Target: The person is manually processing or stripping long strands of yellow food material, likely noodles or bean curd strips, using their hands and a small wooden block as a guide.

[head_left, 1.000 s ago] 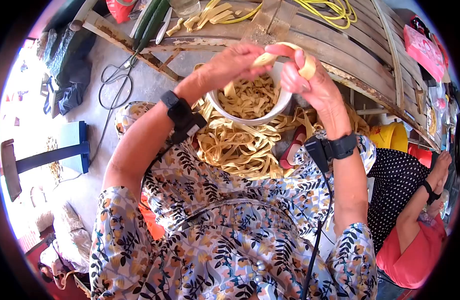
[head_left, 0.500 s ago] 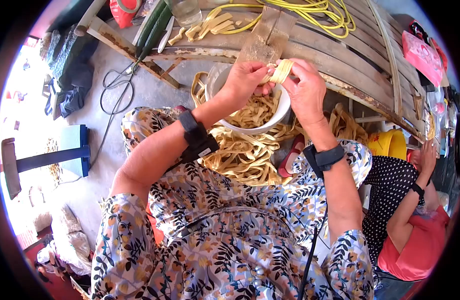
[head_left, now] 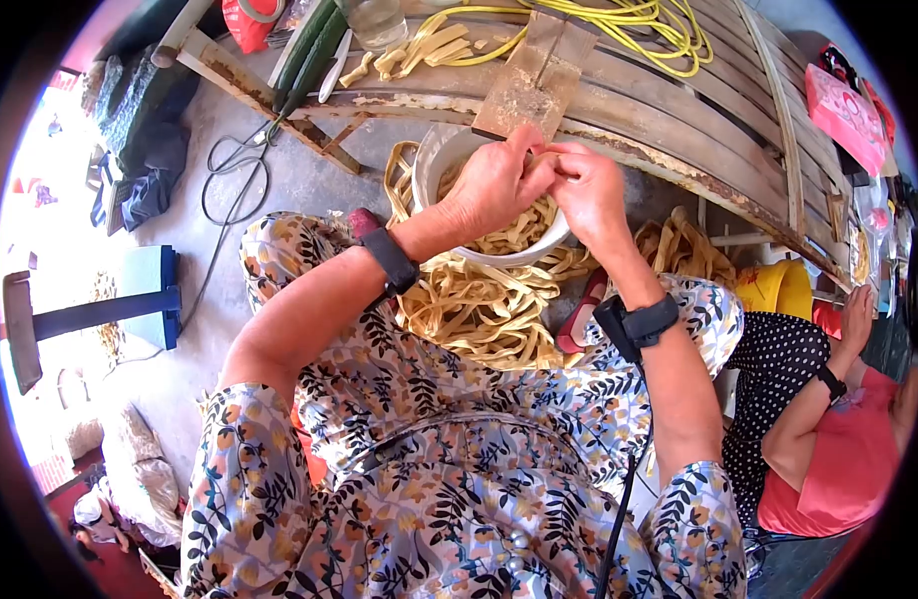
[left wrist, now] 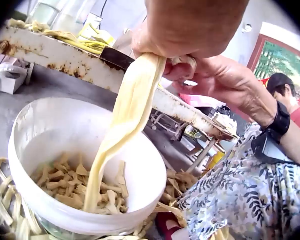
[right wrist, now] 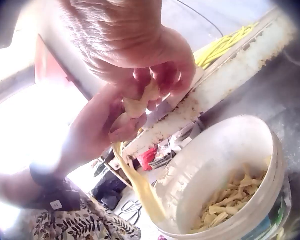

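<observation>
"Strip (left wrist: 132,105), pale yellow: where was it?" asked one.

"In both hands," said the other. "The left hand (head_left: 487,188) and right hand (head_left: 591,195) were together, fingers curled and pinching it, and its long end hung into the white bucket (left wrist: 72,112)."

"And around that?"

"Short pieces (left wrist: 65,185) lay inside. Loose strips (head_left: 479,307) were heaped at the bucket's six o'clock; a wooden board (head_left: 524,98) rested on the slatted bench (head_left: 634,105) near its one o'clock."
</observation>
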Tool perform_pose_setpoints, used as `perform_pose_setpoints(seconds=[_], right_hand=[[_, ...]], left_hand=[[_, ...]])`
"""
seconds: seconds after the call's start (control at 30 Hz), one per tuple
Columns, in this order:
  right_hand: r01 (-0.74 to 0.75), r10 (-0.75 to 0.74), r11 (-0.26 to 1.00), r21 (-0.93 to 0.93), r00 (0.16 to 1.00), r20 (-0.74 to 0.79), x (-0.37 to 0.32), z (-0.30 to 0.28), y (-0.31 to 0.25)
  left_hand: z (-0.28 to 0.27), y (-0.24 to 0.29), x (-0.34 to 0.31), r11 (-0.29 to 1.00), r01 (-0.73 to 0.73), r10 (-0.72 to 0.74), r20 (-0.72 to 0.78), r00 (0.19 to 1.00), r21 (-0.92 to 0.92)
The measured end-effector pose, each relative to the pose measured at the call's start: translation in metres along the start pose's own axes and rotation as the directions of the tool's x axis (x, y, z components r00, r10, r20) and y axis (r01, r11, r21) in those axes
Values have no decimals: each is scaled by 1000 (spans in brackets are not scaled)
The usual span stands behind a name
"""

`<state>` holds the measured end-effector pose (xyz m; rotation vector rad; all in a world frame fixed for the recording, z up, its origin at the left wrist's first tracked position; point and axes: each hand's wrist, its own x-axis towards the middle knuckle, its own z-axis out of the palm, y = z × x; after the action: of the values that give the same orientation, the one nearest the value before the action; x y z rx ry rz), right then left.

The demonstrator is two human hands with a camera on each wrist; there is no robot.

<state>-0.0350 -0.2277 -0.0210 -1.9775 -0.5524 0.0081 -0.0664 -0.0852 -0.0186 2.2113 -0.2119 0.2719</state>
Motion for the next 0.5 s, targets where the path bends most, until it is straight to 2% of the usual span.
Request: perform_pose_setpoints(seconds=[0.07, 0.1, 0.17, 0.2, 0.23, 0.33, 0.43, 0.47, 0.5], right_hand=[[110, -101, 986, 128, 992, -74, 0, -6, -6], [63, -39, 953, 297, 996, -85, 1, -8, -4], [-53, 129, 862, 504, 985, -118, 6, -16, -5], [-103, 216, 796, 596, 969, -121, 9, -21, -5], [-167, 354, 669, 725, 928, -113, 14, -27, -3], [-202, 481, 594, 778, 865, -142, 17, -41, -4], [-221, 461, 620, 753, 879, -121, 15, -43, 3], [-276, 441, 625, 730, 897, -38, 16, -45, 3], [-331, 421, 631, 702, 906, 48, 16, -47, 1]], left_hand=[[4, -3, 0, 994, 46, -53, -63, 997, -101], [4, 0, 1, 936, 143, -176, -76, 981, -320], [1, 5, 3, 676, 381, -397, 124, 909, -631], [-2, 14, 5, 482, 481, -464, 253, 849, -732], [-4, 21, 5, 396, 532, -490, 317, 812, -748], [-9, 12, 2, 419, 512, -298, 419, 858, -750], [-15, 7, 1, 406, 568, -248, 512, 822, -715], [-18, 5, 1, 396, 590, -240, 541, 806, -704], [-20, -1, 0, 313, 626, -193, 598, 778, -714]])
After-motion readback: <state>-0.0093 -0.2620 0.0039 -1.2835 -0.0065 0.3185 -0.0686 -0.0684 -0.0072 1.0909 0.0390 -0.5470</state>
